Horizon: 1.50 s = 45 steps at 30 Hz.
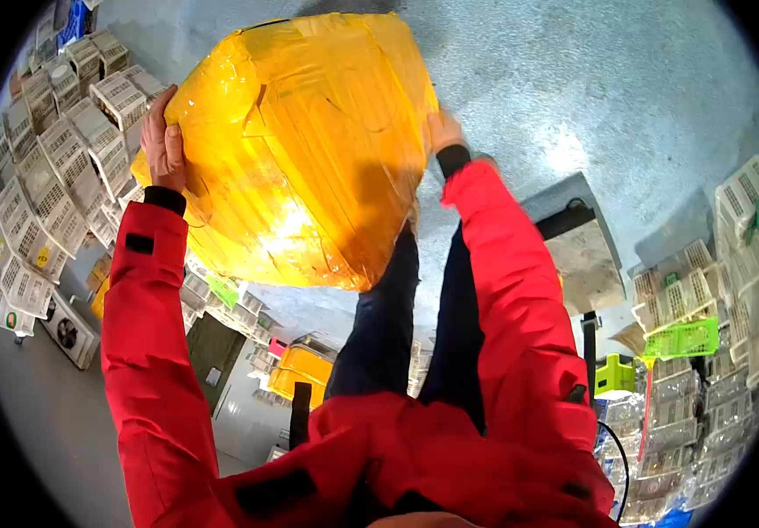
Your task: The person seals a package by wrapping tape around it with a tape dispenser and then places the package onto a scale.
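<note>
A large, bulky package [309,132] wrapped all over in shiny yellow packing tape fills the upper middle of the head view. It is held up before my legs, between my two hands. My left hand [165,145] presses on its left side, with the thumb and fingers bent against the tape. On the opposite side, my right hand [443,132] grips the package near its right edge; part of those fingers is hidden behind it. What the tape covers cannot be seen.
Stacks of white plastic baskets [67,150] line the left side. More baskets [740,229] stand at the right, near a green basket [683,338] and a green stool [615,376]. A flat platform [580,260] lies on the grey-blue floor [626,79] beside my right arm.
</note>
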Motion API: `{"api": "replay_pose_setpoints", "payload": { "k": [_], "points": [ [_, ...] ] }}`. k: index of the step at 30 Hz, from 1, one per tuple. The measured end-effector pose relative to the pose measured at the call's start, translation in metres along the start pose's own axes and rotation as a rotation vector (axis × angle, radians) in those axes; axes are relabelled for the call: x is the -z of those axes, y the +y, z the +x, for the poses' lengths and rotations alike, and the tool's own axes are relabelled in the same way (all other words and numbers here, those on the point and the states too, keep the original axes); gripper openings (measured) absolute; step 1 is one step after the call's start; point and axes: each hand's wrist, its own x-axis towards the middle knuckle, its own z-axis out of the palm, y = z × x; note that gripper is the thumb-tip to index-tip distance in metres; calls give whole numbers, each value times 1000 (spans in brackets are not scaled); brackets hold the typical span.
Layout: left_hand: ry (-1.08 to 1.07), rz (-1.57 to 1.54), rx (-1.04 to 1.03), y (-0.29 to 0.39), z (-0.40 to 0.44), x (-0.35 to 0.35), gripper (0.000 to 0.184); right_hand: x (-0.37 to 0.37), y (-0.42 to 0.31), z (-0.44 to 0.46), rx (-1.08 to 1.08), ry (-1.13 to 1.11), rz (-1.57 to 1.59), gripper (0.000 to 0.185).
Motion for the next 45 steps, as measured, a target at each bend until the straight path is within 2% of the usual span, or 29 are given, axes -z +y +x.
{"api": "replay_pose_setpoints", "payload": {
  "k": [2,6,7,8,9,10,11,12,13,15,17,18,19,20,21,22,24,25,26,27,28,29,30,32,33,37,40,43,45],
  "points": [
    [-13,11,-9,-2,-4,0,58,8,-106,36,521,415,89,45],
    [-3,-18,29,0,-12,-2,62,-66,-63,136,510,102,48,58],
    [32,-7,-14,-9,-14,-6,63,-71,-16,113,471,152,-128,63],
    [17,5,-37,-14,-11,-3,63,-85,29,83,159,204,150,63],
    [3,16,-60,-18,-7,0,63,-114,140,88,185,123,8,68],
    [9,16,-13,-7,-10,-2,62,-109,201,49,-302,-141,93,73],
    [-2,-3,6,-1,-8,-4,62,-107,343,27,-39,-411,-543,64],
    [-13,-12,19,-3,-4,-2,61,-48,226,-41,-278,-682,-863,75],
    [-2,17,-5,-11,-2,-3,60,-8,176,-58,-291,-639,-782,70],
    [-29,-24,8,-22,-6,-2,59,34,76,-61,-231,-654,-921,60],
    [-98,-66,10,-23,-2,-1,57,37,106,-50,-148,-430,-271,48],
    [-6,-120,-48,-22,-5,-5,58,48,108,-58,-204,-248,138,42],
    [-14,-113,-14,-11,-4,-2,60,59,110,-66,-194,-70,548,36],
    [-21,-106,20,0,-3,1,62,79,60,-92,-349,21,680,32],
    [-72,-119,59,-34,-9,-3,61,82,65,-102,-348,156,763,30],
    [-11,-131,102,-16,-12,-5,60,93,84,-125,-386,206,724,31],
    [-35,-56,9,-52,-10,-6,58,109,145,-164,-443,292,659,33],
    [-36,-17,-22,-98,-14,-12,58,103,232,-186,-485,363,641,36],
    [-44,-126,54,-102,-13,-14,58,98,316,-208,-526,434,623,40],
    [-44,-234,132,-106,-11,-16,58,117,293,-251,-930,457,636,46],
    [-40,-419,238,-104,-14,-17,60,123,311,-293,-1083,492,609,46],
    [-17,-603,346,-102,-16,-18,62,123,341,-328,-1125,547,601,46],
    [-38,-472,217,-120,-12,-14,63,122,361,-359,-1162,594,605,46],
    [-4,-553,346,-132,-19,-13,65,116,391,-389,-1165,676,649,47],
    [-6,-510,335,-129,-18,-13,65,115,404,-384,-1127,715,677,47],
    [32,-380,309,-143,-5,0,66,130,425,-295,-879,821,802,47],
    [37,-349,374,-195,6,11,67,136,418,-263,-788,859,830,47],
    [-24,-410,292,-195,11,7,65,118,424,-286,-809,876,785,48],
    [-78,-607,397,-188,5,-3,64,97,436,-315,-861,880,742,48]
  ]
}}
